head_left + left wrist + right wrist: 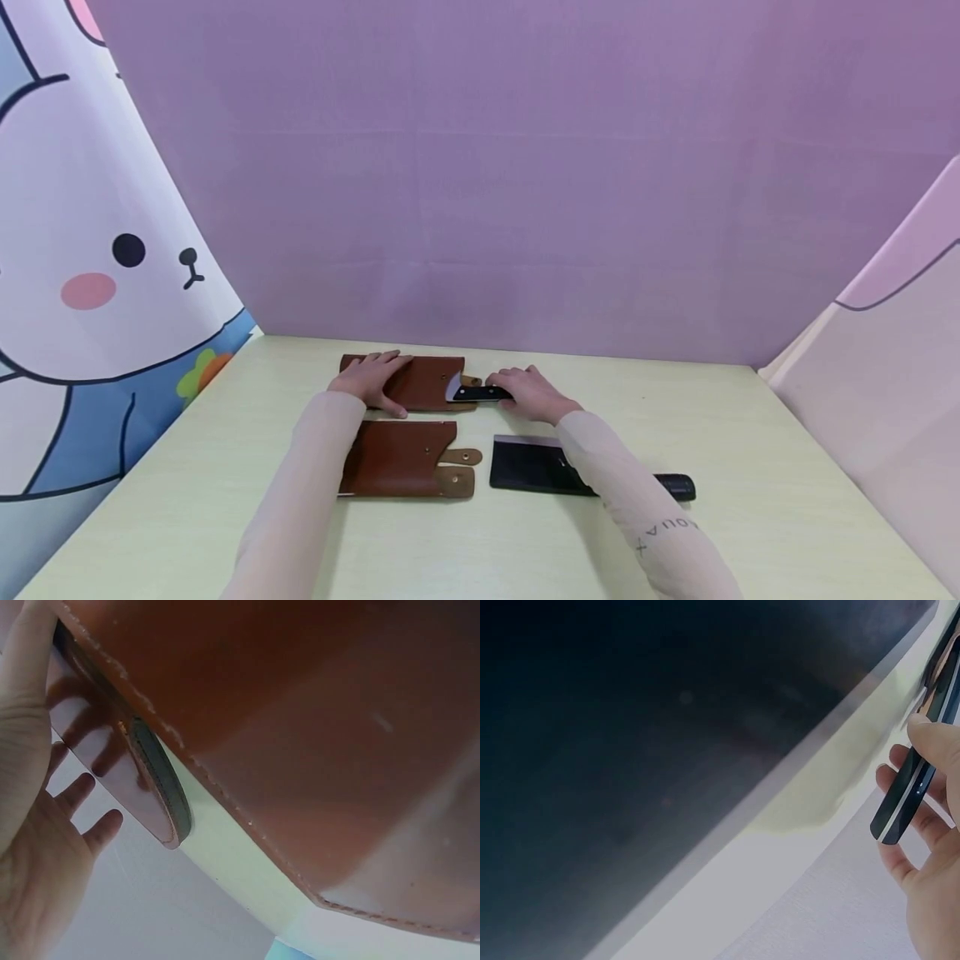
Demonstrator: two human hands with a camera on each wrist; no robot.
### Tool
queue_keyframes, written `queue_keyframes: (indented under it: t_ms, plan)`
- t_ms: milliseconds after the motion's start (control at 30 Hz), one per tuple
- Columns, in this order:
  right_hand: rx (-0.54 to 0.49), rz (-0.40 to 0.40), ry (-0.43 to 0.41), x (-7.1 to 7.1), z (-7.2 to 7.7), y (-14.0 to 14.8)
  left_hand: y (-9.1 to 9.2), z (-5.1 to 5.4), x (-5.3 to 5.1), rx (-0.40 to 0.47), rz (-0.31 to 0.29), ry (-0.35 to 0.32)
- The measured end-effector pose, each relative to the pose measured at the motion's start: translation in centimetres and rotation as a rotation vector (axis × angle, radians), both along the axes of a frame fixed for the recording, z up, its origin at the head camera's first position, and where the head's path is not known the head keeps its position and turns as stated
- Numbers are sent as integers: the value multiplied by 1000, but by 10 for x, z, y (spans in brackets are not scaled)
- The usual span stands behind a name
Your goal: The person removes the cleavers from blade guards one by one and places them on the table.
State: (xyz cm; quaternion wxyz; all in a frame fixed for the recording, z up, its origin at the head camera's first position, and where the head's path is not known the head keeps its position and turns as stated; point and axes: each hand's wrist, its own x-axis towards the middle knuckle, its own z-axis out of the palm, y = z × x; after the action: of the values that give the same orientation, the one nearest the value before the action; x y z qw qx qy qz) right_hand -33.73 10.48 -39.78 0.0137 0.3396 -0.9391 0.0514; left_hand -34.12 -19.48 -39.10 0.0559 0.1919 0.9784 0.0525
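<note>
My left hand [369, 382] lies spread over the farther brown leather knife sheath [426, 383], fingers toward its far edge and thumb at the near one. In the left wrist view its fingers look fairly straight. My right hand [534, 395] grips a knife [483, 392] by its black riveted handle, thumb on one side and fingers curled on the other, as the right wrist view shows. Only a short bright piece of blade [453, 387] shows at the sheath's right end; the rest of the blade is hidden, seemingly inside the leather.
Nearer on the pale table [465, 550] lies a second brown sheath [401, 454] with snap straps. To its right, a cleaver with a broad dark blade [528, 463] and black handle [677, 487] lies partly under my right forearm. A purple backdrop [510, 183] stands behind.
</note>
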Motion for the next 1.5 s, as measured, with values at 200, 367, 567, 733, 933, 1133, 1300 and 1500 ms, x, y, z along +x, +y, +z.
queue_keyframes:
  t_ms: [200,367,567,733,933,1133,1300,1500]
  plan:
    - [-6,2,8,1,1,0,0,1,0,-16,-13,14]
    - [-13,6,10,1,2,0,-1,1,-1,-24,-28,33]
    - [-21,13,22,3,3,1,-2,-1,-2,-8,-53,78]
    - [-21,24,44,5,4,1,-2,-2,-3,-4,-77,117]
    - [-35,28,57,7,5,0,-3,-5,-5,-2,-90,143]
    - [-42,26,57,7,4,0,-2,-7,-6,-31,-93,182]
    - [-57,20,45,7,4,0,-3,-7,-7,-66,-96,222]
    - [-89,22,46,6,6,-2,-3,-2,-6,-97,-95,255]
